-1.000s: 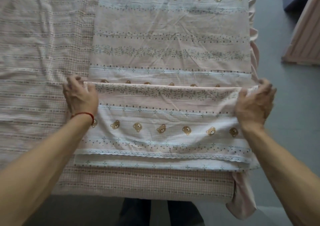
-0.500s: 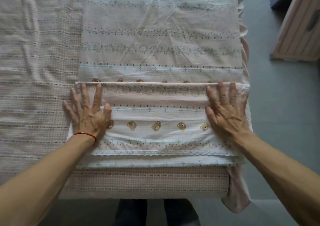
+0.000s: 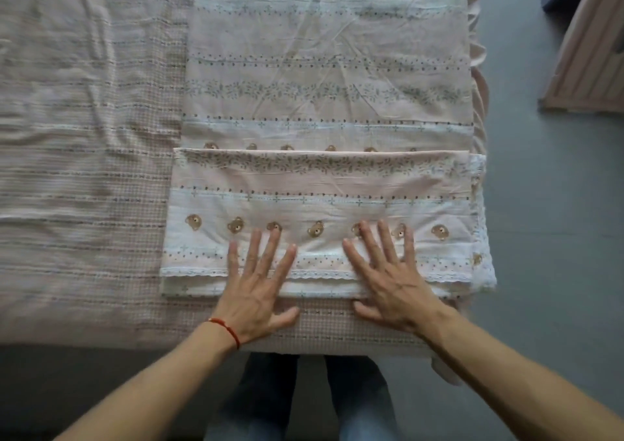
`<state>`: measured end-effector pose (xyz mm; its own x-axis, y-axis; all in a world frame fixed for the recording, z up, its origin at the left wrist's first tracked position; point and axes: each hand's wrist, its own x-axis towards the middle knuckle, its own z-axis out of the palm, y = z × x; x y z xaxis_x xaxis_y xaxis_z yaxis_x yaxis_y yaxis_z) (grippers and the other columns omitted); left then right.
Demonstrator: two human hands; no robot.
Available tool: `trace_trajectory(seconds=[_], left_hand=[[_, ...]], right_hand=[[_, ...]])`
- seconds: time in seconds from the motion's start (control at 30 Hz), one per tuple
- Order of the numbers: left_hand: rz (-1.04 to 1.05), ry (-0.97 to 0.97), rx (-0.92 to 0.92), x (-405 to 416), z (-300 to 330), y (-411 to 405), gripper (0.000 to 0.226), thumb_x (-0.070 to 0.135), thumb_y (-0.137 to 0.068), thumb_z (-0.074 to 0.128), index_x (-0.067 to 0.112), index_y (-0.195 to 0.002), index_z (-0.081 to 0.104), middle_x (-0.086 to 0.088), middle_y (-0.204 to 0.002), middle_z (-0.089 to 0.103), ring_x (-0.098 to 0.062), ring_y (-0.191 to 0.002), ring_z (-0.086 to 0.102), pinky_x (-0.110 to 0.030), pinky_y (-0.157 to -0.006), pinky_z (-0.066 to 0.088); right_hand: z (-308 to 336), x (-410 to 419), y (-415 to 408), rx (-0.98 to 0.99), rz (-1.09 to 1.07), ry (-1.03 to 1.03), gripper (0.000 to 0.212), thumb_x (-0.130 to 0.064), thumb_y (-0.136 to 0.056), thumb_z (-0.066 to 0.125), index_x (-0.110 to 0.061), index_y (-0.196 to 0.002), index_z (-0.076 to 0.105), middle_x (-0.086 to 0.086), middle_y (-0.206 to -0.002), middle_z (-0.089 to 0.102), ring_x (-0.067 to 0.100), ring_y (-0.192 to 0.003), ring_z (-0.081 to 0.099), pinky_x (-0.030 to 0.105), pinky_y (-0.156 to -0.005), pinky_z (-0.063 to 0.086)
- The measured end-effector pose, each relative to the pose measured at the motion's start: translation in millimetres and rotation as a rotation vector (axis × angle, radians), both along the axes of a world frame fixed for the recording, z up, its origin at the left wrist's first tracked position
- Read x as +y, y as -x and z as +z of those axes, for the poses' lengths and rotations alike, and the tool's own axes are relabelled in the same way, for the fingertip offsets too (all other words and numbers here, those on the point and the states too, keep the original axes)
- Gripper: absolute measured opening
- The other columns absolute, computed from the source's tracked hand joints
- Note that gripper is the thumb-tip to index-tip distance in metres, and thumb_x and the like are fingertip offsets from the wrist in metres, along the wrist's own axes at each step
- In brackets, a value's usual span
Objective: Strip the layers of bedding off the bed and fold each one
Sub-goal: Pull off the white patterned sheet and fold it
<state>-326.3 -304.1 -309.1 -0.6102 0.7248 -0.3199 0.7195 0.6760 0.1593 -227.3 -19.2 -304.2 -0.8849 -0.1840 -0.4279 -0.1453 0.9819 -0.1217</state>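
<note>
**Ana:** Fingers [image 3: 266, 248] of both hands are spread wide and flat, holding nothing, just pressing down on the near edge of the bear-print sheet [image 3: 320, 190]. Good place to be?

**Ben:** I'd say so. The left hand [image 3: 258, 292] and the right hand [image 3: 388, 282] sit side by side near the middle of that edge, fingertips on the lace hem [image 3: 189, 271], palms partly off the cloth on the checked bed cover [image 3: 84, 255] nearer the body. The folded flap lies just beyond the fingertips, and the rest of the sheet runs on, single-layered, farther out.

**Ana:** So what makes this step go well?

**Ben:** Smooth before folding again. My guess is the layers are thin and slippery, so press from the middle and sweep outward toward both ends, to either side of the fingers, chasing air and wrinkles out.

**Ana:** Anything to watch?

**Ben:** Out past the right hand's fingers, the end of the flap looks bunched and hangs toward the bed's side. Square that corner first, or the next fold will probably come out crooked. Check too that the far fold line stays straight.
</note>
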Motion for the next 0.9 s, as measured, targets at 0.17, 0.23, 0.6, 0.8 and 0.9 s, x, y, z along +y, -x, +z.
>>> trace_trajectory(seconds=[0.17, 0.23, 0.6, 0.8, 0.9], left_hand=[[0.182, 0.070, 0.090, -27, -1, 2, 0.112, 0.000, -0.070, 0.065, 0.030, -0.162, 0.009, -0.004, -0.170, -0.002, -0.037, -0.155, -0.004, -0.078, -0.112, 0.000], [0.277, 0.115, 0.110, -50, 4, 16, 0.121, -0.025, -0.066, 0.049, 0.037, -0.161, 0.008, 0.003, -0.170, -0.002, -0.036, -0.155, -0.007, -0.074, -0.111, -0.010], [0.698, -0.196, -0.101, -102, 98, 82, 0.044, -0.015, -0.080, 0.065, 0.014, -0.111, 0.077, -0.014, -0.107, 0.075, -0.035, -0.096, 0.070, -0.040, -0.082, 0.053], [0.925, -0.498, -0.148, -81, 156, 163, 0.014, 0.022, -0.094, 0.070, 0.026, -0.106, 0.077, 0.000, -0.094, 0.074, -0.021, -0.091, 0.067, -0.031, -0.075, 0.050], [1.079, -0.679, -0.128, -48, 167, 218, 0.018, 0.027, -0.096, 0.069, 0.016, -0.109, 0.074, -0.009, -0.097, 0.072, -0.024, -0.093, 0.065, -0.040, -0.082, 0.051]], right_hand=[[-4, 36, -30, 0.089, -0.063, -0.055, 0.104, -0.020, -0.085, 0.067, -0.026, -0.165, 0.000, 0.013, -0.172, -0.009, 0.040, -0.157, -0.005, 0.080, -0.114, 0.003], [3, 61, -41, 0.160, -0.115, -0.073, 0.094, 0.010, -0.086, 0.050, -0.024, -0.165, 0.013, 0.014, -0.172, 0.005, 0.041, -0.157, 0.008, 0.078, -0.116, 0.011], [87, 127, -13, -0.092, -0.623, 0.394, 0.054, -0.007, -0.093, 0.062, -0.058, -0.110, 0.067, -0.026, -0.109, 0.068, 0.000, -0.100, 0.062, 0.020, -0.079, 0.043], [156, 170, 74, 0.235, -0.754, 0.413, 0.012, -0.018, -0.092, 0.075, -0.029, -0.088, 0.078, -0.006, -0.075, 0.072, 0.013, -0.065, 0.064, 0.030, -0.054, 0.044], [169, 193, 130, 0.351, -0.791, 0.424, 0.020, -0.032, -0.091, 0.075, -0.018, -0.076, 0.073, 0.006, -0.066, 0.068, 0.015, -0.058, 0.058, 0.035, -0.052, 0.042]])
